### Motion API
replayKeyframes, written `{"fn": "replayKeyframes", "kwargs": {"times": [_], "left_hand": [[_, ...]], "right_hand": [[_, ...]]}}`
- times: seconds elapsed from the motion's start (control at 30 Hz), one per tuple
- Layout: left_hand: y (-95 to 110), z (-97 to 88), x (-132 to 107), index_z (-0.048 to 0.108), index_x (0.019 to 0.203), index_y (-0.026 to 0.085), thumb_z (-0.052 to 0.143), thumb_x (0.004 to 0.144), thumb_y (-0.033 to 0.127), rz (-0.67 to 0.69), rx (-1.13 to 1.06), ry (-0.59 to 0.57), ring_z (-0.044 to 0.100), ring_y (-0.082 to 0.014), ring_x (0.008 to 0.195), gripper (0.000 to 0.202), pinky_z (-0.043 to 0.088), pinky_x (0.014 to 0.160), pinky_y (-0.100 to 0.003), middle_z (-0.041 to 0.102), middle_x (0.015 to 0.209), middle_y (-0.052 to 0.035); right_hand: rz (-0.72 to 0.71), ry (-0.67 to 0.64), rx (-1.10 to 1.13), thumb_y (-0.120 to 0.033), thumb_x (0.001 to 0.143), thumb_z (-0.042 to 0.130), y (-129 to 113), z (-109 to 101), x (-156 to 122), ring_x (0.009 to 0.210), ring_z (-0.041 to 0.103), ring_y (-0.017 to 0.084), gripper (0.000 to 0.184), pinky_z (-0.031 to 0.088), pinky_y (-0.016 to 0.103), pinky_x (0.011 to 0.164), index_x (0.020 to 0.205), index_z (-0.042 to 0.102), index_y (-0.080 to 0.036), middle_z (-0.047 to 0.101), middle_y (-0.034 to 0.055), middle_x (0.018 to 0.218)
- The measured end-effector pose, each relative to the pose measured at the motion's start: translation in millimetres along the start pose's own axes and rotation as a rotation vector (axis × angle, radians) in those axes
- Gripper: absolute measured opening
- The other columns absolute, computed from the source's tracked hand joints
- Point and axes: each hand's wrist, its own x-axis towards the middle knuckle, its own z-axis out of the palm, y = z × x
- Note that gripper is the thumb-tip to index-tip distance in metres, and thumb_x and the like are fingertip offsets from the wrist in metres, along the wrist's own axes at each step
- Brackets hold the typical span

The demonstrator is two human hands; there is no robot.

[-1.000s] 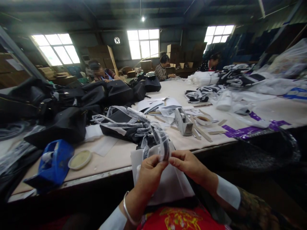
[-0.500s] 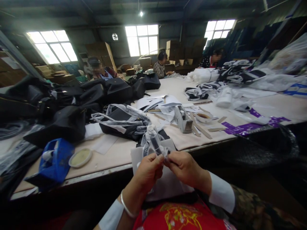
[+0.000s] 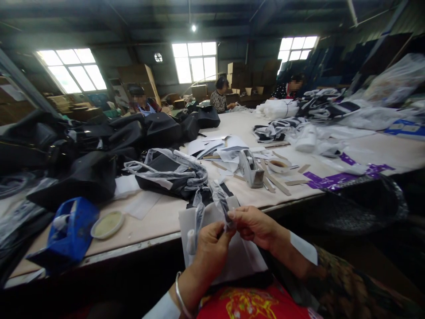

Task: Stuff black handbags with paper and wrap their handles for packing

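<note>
A black bag strap [image 3: 220,199] wrapped in whitish translucent film runs up from between my hands. My left hand [image 3: 212,246] pinches the wrapped strap from the left, fingers closed. From the right, my right hand [image 3: 257,227] grips the same strap between thumb and fingers. Below them a bag covered by a pale sheet [image 3: 242,254] leans at the table's edge above my lap. Just beyond lies another black bag [image 3: 159,175] whose handles are wrapped in film.
A blue tape dispenser [image 3: 71,235] and a round shallow dish [image 3: 108,224] stand front left. A grey tape dispenser [image 3: 251,170] sits near cardboard strips [image 3: 280,184]. Black bags [image 3: 79,173] are heaped left. Purple tape [image 3: 335,179] lies right. Several people work across the table.
My hands have shifted slightly down along the wrapped strap, and its upper part now stands straighter. My right hand has turned, its fingers nearer the top. The view has tilted a little.
</note>
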Motion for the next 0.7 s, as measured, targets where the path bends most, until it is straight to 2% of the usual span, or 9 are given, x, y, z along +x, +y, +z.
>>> {"fn": "replayKeyframes", "kwargs": {"times": [0.07, 0.13, 0.2, 0.27, 0.33, 0.4, 0.5, 0.6, 0.7], "left_hand": [[-0.9, 1.4, -1.0, 0.063, 0.063, 0.016, 0.064, 0.088, 0.037, 0.019, 0.048, 0.025, 0.038, -0.011, 0.059, 0.032, 0.03, 0.056, -0.025, 0.048, 0.06, 0.0027], [-0.4, -1.1, -1.0, 0.064, 0.065, 0.016, 0.064, 0.087, 0.034, 0.037, 0.067, 0.016, 0.041, -0.0116, 0.06, 0.028, 0.032, 0.057, -0.025, 0.052, 0.061, 0.0017], [0.8, -7.5, -0.2, 0.068, 0.071, 0.017, 0.066, 0.086, 0.034, 0.031, 0.025, -0.067, 0.044, -0.0123, 0.062, 0.023, 0.035, 0.058, -0.025, 0.056, 0.064, 0.0009], [1.4, -15.5, 1.4, 0.069, 0.082, 0.016, 0.067, 0.085, 0.042, -0.035, -0.106, -0.205, 0.044, -0.0118, 0.059, 0.026, 0.036, 0.057, -0.024, 0.054, 0.062, 0.0015], [1.0, -22.1, 3.4, 0.064, 0.084, 0.017, 0.064, 0.085, 0.055, -0.136, -0.291, -0.286, 0.039, -0.0099, 0.05, 0.038, 0.035, 0.051, -0.024, 0.048, 0.057, 0.0046], [1.0, -25.7, 5.2, 0.056, 0.077, 0.018, 0.059, 0.085, 0.064, -0.211, -0.404, -0.28, 0.034, -0.0083, 0.044, 0.047, 0.032, 0.046, -0.023, 0.041, 0.051, 0.0075], [4.7, -26.4, 6.0, 0.048, 0.064, 0.02, 0.056, 0.086, 0.067, -0.235, -0.266, -0.279, 0.034, -0.0077, 0.042, 0.052, 0.028, 0.044, -0.023, 0.041, 0.047, 0.0063], [10.1, -23.6, 4.0, 0.047, 0.059, 0.019, 0.056, 0.086, 0.066, -0.272, -0.099, -0.308, 0.034, -0.0069, 0.042, 0.055, 0.023, 0.042, -0.023, 0.043, 0.047, 0.0044], [10.4, -17.3, 1.8, 0.052, 0.07, 0.019, 0.062, 0.081, 0.065, -0.367, -0.252, -0.263, 0.029, -0.0063, 0.04, 0.048, 0.02, 0.041, -0.022, 0.04, 0.047, 0.0079]], "right_hand": [[-0.06, 0.055, -0.08, -0.054, 0.066, 0.085, 0.5, 5.1, 0.4, 0.041, 0.019, 0.003, 0.049, 0.009, 0.021, 0.041, 0.067, 0.052, -0.017, 0.033, -0.0113, 0.048], [-0.165, 0.066, -0.175, -0.052, 0.071, 0.081, 0.3, 8.7, -1.9, 0.044, 0.029, 0.004, 0.045, 0.019, 0.021, 0.043, 0.066, 0.056, -0.015, 0.042, -0.0076, 0.05], [-0.287, 0.029, -0.259, -0.05, 0.077, 0.076, 0.3, 9.4, -5.5, 0.054, 0.045, 0.008, 0.039, 0.035, 0.022, 0.052, 0.072, 0.062, -0.013, 0.056, -0.0019, 0.061], [-0.397, 0.015, -0.402, -0.044, 0.084, 0.07, 1.8, 7.0, -8.7, 0.067, 0.054, 0.013, 0.031, 0.042, 0.025, 0.064, 0.079, 0.065, -0.014, 0.065, 0.0017, 0.074], [-0.51, 0.068, -0.655, -0.037, 0.089, 0.065, 5.4, 2.8, -10.6, 0.07, 0.056, 0.015, 0.026, 0.042, 0.026, 0.066, 0.077, 0.063, -0.015, 0.065, 0.0022, 0.075], [-0.651, 0.127, -0.947, -0.032, 0.093, 0.06, 9.8, -1.5, -11.0, 0.067, 0.053, 0.015, 0.026, 0.038, 0.027, 0.062, 0.073, 0.058, -0.016, 0.061, 0.0024, 0.071], [-0.829, 0.087, -1.315, -0.024, 0.096, 0.051, 13.0, -6.3, -10.4, 0.066, 0.052, 0.016, 0.02, 0.036, 0.029, 0.062, 0.077, 0.055, -0.017, 0.06, 0.0056, 0.075], [-0.851, -0.046, -1.536, -0.018, 0.095, 0.048, 10.0, -9.8, -10.2, 0.067, 0.054, 0.018, 0.013, 0.037, 0.03, 0.062, 0.085, 0.055, -0.016, 0.062, 0.0078, 0.079], [-0.837, -0.138, -1.561, -0.018, 0.096, 0.047, 6.6, -11.2, -9.8, 0.069, 0.055, 0.018, 0.012, 0.04, 0.029, 0.064, 0.088, 0.055, -0.016, 0.063, 0.008, 0.081]]}}
